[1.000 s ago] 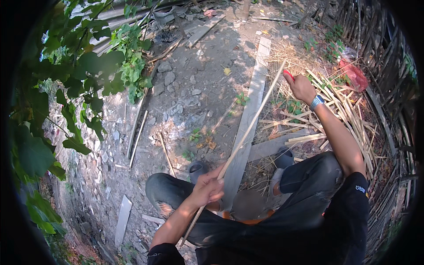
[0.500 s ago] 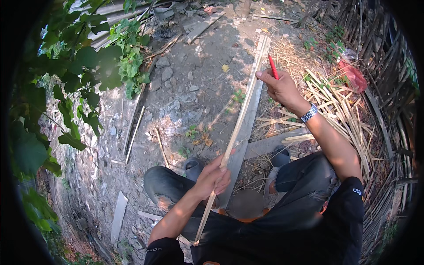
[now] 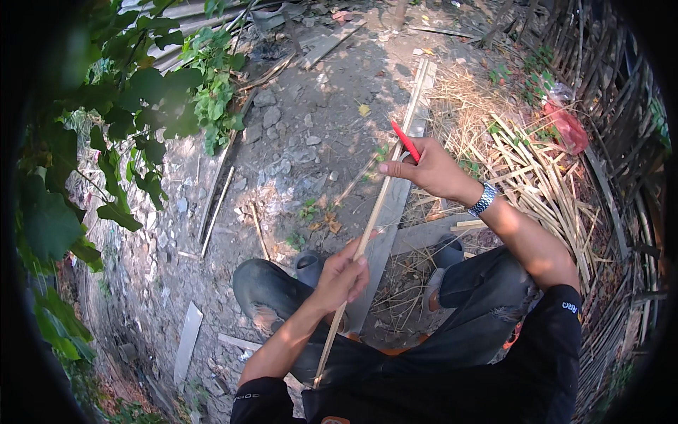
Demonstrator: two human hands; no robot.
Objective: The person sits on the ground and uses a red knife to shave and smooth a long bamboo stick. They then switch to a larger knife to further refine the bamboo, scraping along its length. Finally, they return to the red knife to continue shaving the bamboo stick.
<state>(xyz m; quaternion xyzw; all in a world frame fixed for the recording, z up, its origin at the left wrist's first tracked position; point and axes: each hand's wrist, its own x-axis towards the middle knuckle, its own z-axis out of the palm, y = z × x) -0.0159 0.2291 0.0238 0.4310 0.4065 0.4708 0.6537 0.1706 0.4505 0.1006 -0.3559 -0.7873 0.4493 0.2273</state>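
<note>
Left grip (image 3: 344, 277) closed round bamboo strip (image 3: 381, 194) over the knees; right hand (image 3: 427, 169), pinching red pen (image 3: 405, 140), had slid back down the strip, thumb pressing a mark point

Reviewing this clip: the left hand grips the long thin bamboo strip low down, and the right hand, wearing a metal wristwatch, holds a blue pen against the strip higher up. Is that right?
Not quite: the pen in the right hand is red, not blue, as the head view shows. The rest holds: the left hand grips the long thin bamboo strip low down, and the right wrist wears a metal wristwatch.
</note>
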